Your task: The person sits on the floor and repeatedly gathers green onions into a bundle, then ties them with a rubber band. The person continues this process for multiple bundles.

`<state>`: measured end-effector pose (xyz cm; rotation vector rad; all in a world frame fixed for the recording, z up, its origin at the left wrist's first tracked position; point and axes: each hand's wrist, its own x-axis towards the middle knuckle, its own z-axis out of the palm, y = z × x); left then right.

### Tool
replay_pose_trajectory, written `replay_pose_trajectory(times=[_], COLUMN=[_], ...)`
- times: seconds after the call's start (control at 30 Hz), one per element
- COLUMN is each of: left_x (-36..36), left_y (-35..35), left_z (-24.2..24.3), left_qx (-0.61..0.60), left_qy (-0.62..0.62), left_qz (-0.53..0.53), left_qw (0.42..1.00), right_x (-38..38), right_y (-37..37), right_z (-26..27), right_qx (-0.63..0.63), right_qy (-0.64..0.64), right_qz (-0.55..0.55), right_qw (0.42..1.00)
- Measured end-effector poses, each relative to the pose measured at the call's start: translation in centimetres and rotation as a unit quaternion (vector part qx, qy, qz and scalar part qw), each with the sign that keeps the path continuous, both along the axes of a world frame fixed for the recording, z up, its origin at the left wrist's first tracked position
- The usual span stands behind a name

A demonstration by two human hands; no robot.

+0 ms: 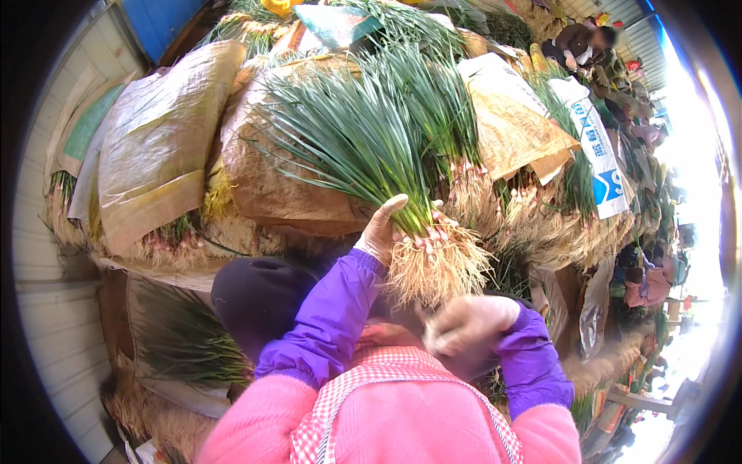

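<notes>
My left hand [384, 229], in a pale glove, is closed around the lower stems of a bunch of green onions [371, 139]. Its long green leaves fan up and to the left, and its small pinkish bulbs and pale roots [437, 267] hang to the right of my wrist. Below the roots is my right hand [469, 327], also gloved and blurred; its fingers look curled, and whether they hold anything cannot be told. Another bunch of green onions [440, 110] lies just behind the held one, its roots towards me.
Woven plastic sacks [162, 133] cover piled onions ahead and to the left; a tan sack [516, 116] lies to the right. More onions [185, 336] rest on sheeting at lower left. A metal wall [52, 325] stands at left. A person [582, 46] is at upper right.
</notes>
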<state>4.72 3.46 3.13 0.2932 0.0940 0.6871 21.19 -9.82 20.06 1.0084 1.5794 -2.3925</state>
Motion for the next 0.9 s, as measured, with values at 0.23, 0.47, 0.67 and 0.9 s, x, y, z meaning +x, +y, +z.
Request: replay_pose_trajectory(times=[0.23,0.47,0.67,0.9], left_x=[0.5,1.2,2.8,4.8], left_y=[-1.1,-0.6,0.0,1.5], left_z=[0.7,2.7,2.4,0.5], left_qx=[-0.120,-0.208,-0.237,-0.234], left_qy=[0.135,0.185,0.169,0.267], left_qz=[0.039,0.005,-0.022,0.063], left_qw=[0.983,0.960,0.957,0.933], right_x=[-1.5,-2.2,-0.9,2.7], right_y=[3.3,6.3,5.5,-2.0], right_z=[1.1,-8.3,-7.2,1.6], right_qx=[0.441,0.563,0.616,0.162], right_qy=[-0.091,-0.168,-0.081,0.089], right_qz=[-0.258,-0.300,-0.260,-0.094], right_qw=[0.855,0.751,0.739,0.978])
